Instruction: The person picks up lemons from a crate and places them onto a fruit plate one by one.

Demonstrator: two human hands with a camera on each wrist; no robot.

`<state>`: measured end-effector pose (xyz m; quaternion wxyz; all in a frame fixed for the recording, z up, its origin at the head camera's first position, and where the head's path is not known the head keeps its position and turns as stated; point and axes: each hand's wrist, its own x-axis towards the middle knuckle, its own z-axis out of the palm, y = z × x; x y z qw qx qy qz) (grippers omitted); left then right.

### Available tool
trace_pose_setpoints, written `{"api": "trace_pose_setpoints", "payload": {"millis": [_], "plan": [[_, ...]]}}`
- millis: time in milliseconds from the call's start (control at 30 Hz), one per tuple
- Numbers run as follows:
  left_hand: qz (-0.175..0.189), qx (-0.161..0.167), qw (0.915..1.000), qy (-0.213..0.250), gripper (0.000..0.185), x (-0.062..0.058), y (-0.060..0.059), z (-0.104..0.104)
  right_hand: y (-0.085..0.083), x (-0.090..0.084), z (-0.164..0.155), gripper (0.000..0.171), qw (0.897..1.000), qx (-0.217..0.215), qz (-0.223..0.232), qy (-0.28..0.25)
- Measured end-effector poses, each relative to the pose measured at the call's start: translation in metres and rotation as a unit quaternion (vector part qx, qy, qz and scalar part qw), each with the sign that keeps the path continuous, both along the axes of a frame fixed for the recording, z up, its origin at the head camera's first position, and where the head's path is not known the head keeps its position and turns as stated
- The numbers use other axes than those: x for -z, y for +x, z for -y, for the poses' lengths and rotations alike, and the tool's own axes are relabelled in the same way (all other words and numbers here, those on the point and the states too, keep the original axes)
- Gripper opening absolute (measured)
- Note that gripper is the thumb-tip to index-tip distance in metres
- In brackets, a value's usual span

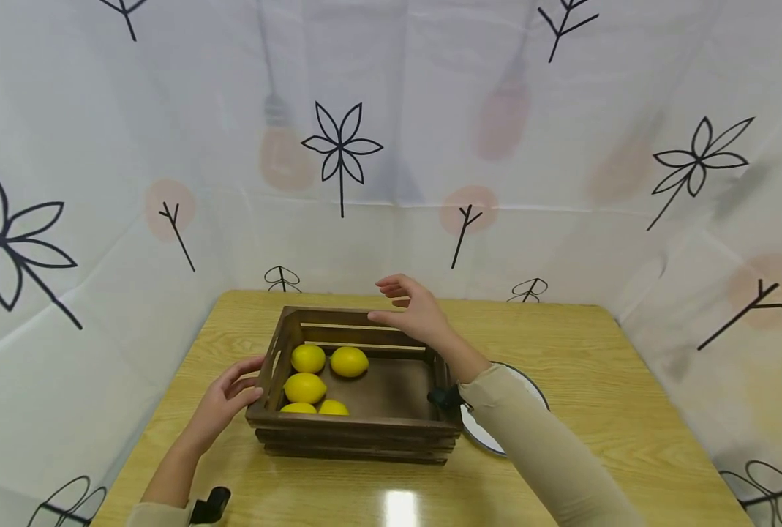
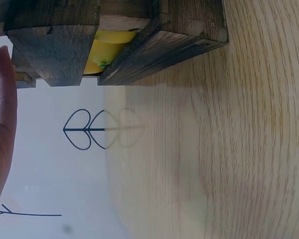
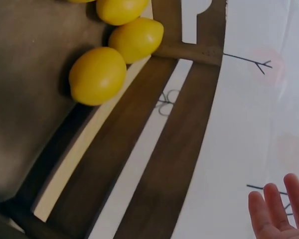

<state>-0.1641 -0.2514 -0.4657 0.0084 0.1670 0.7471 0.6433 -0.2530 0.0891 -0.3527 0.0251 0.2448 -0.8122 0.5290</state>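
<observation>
The left hand (image 1: 222,402) rests against the left end of the crate (image 1: 358,432), fingers loosely extended and thumb near the front corner, touching the wood without grasping it; in the left wrist view its finger lies against the end boards, and most of the hand is cut off by the frame edge. The right hand (image 1: 417,315) is released and holds nothing, poised by the back rim with relaxed fingers and the thumb apart; whether it touches the rim is hard to tell, and only 3 fingertips show clearly in the right wrist view. The crate stands upright on the table (image 1: 549,337), dark brown, with slatted sides, gaps between the boards and a cutout in the left end. Inside, toward its left side, lie 5 visible lemons (image 1: 349,362), bright yellow and smooth; the front wall hides the lower parts of 2, and the left wrist view shows yellow through a gap. Just right of the crate, a white plate (image 1: 485,432) with a dark rim is partly covered by the right sleeve (image 1: 535,439). Behind everything hangs a pale cloth (image 1: 391,241) with black plant drawings and blurry pinkish patches.
</observation>
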Motion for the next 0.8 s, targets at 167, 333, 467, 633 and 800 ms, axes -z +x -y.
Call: {"api": "trace_pose_setpoints", "payload": {"millis": [167, 333, 467, 633, 800], "plan": [[-0.007, -0.003, 1.0000, 0.004, 0.045, 0.003, 0.000, 0.001, -0.012, 0.017, 0.012, 0.048, 1.000, -0.019, 0.002, -0.004], [-0.008, -0.002, 0.9999, 0.011, 0.044, 0.006, 0.001, 0.000, -0.016, 0.030, 0.022, 0.045, 1.000, -0.019, 0.006, 0.006], [-0.007, -0.002, 0.9998, 0.017, 0.044, 0.007, 0.000, -0.002, -0.017, 0.039, 0.030, 0.047, 0.999, -0.038, 0.014, 0.013], [-0.008, -0.001, 0.9999, 0.014, 0.045, 0.006, 0.001, -0.003, -0.020, 0.050, 0.037, 0.053, 0.995, -0.087, 0.010, 0.053], [-0.009, -0.001, 0.9999, 0.013, 0.045, 0.006, 0.003, -0.003, -0.026, 0.056, 0.042, 0.050, 0.984, -0.160, 0.026, 0.075]]}}
